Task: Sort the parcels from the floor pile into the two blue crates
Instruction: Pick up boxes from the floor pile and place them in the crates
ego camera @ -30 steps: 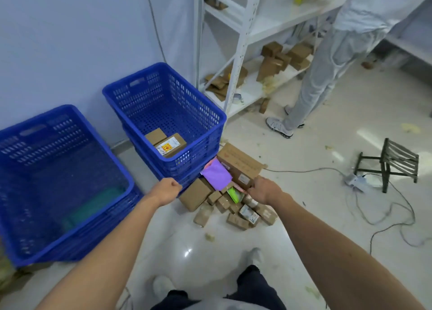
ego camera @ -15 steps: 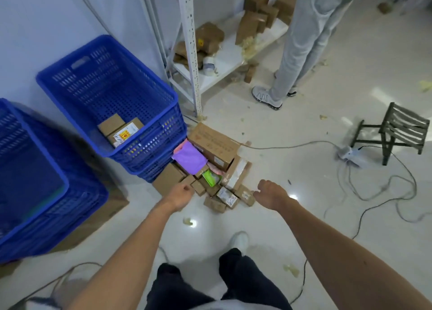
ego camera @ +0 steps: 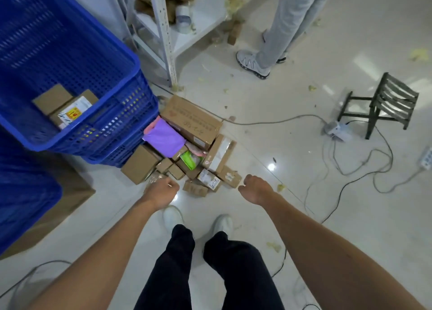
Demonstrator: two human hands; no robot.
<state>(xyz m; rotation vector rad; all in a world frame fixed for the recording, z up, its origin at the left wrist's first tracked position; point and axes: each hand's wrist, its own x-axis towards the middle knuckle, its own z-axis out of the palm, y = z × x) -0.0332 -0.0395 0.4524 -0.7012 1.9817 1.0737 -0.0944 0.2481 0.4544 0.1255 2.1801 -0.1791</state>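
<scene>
Left hand (ego camera: 161, 191): curled, empty, hovered at parcel pile's (ego camera: 187, 150) near edge, likely choosing.
Right hand (ego camera: 254, 188): curled, empty, just right of pile.
Pile: lay on floor (ego camera: 280, 150).
Blue crate (ego camera: 126, 122): touched pile's left, handy for sorting.

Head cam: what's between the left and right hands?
Head view: between left hand and right hand lie two parcels: a small brown box and, just behind it, a labelled box.
</scene>
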